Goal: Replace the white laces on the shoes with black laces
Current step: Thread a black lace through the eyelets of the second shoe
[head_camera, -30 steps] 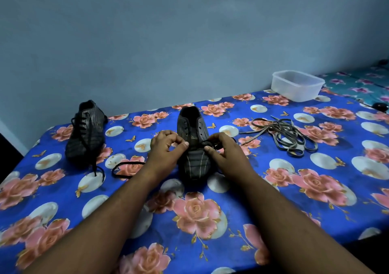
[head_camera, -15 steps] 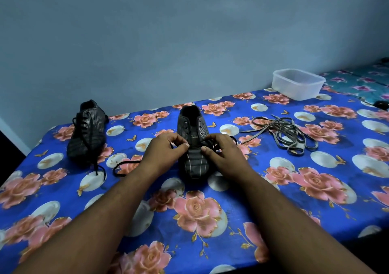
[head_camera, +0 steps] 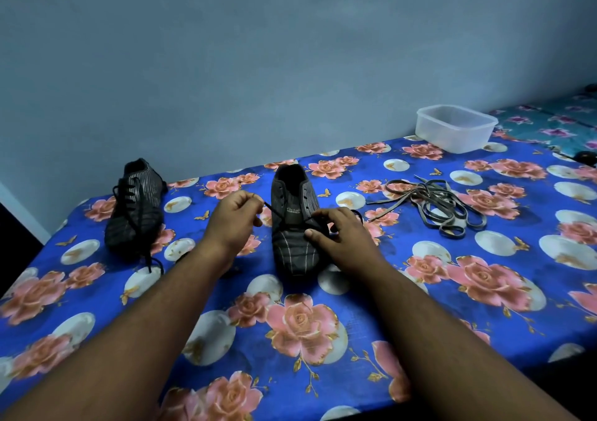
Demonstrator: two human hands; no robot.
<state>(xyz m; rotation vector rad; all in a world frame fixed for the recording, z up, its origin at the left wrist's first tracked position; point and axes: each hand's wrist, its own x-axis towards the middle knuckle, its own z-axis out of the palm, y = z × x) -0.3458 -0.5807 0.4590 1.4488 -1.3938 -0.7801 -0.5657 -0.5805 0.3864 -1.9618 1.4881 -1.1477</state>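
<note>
**Black lace half-threaded through the middle shoe**

Black lace (head_camera: 284, 223) runs across the lowest eyelets of the grey striped shoe (head_camera: 295, 226) that sits toe-toward-the-person at the middle of the floral tablecloth (head_camera: 420, 307). It looks thin, limp and light, so it should follow any pull without resistance but will likely flop and twist if held far from its end; the stiff tip seems the best place to hold for feeding an eyelet. The shoe itself appears soft-sided and light enough to slide unless held down.

The left hand (head_camera: 234, 218) is raised just left of the shoe, fingers curled with thumb and forefinger pinching one end of the lace, which runs taut from the pinch down to the shoe. The right hand (head_camera: 336, 230) rests on the shoe's right side, its thumb laid on the vamp and its forefinger and nearby fingers curled at the other run of lace; whether they actually clamp it cannot be told.

The second shoe (head_camera: 135, 209), already carrying a black lace, stands well apart to the left. The removed pale laces (head_camera: 436, 209) lie tangled to the right, with a clear plastic container (head_camera: 455, 128) beyond them near the wall.
</note>
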